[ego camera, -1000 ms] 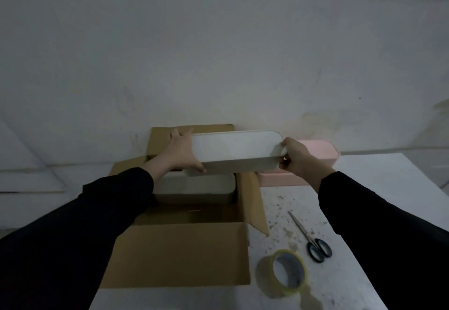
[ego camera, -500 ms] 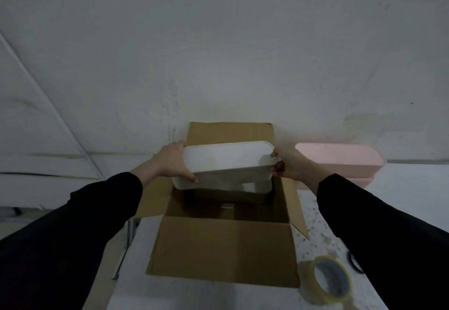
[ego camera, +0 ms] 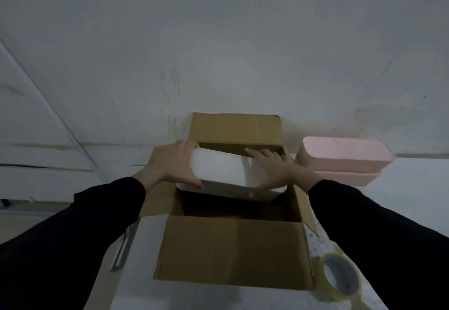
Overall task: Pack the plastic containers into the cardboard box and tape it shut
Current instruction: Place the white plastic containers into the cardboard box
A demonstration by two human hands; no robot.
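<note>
White container (ego camera: 218, 171) tilted in the mouth of the open cardboard box (ego camera: 230, 253) — at its far side.
My left hand (ego camera: 170, 166) grips its left end; my right hand (ego camera: 272, 171) lies flat on it, fingers spread.

There is 1 cardboard box (ego camera: 230, 251), 1 white container (ego camera: 218, 171), 2 pink containers (ego camera: 345, 151) and 1 roll of tape (ego camera: 340, 278).
</note>
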